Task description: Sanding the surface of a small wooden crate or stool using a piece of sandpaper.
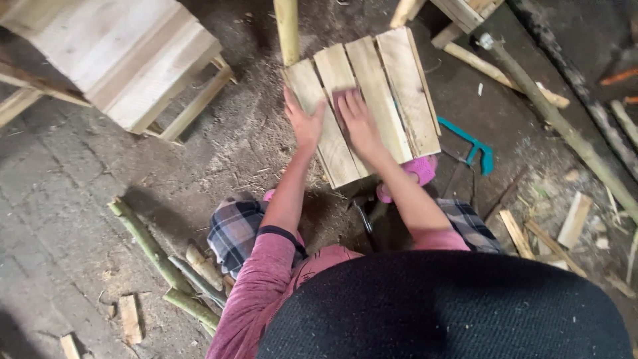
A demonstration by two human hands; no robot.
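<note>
A small panel of several pale wooden slats [392, 93] lies on the dirt floor in front of me. My left hand [304, 121] rests on the panel's left edge, fingers spread, gripping nothing. Beside it, my right hand [359, 123] lies flat on a middle slat with the fingers apart. Pink footwear [421, 169] shows at the panel's near edge, under my right forearm.
A larger slatted wooden piece [126, 53] stands at the upper left. A teal-handled tool [473, 145] lies right of the panel. Green sticks [149, 246] and wood offcuts [575, 219] litter the floor. A long pole [565, 126] runs along the right.
</note>
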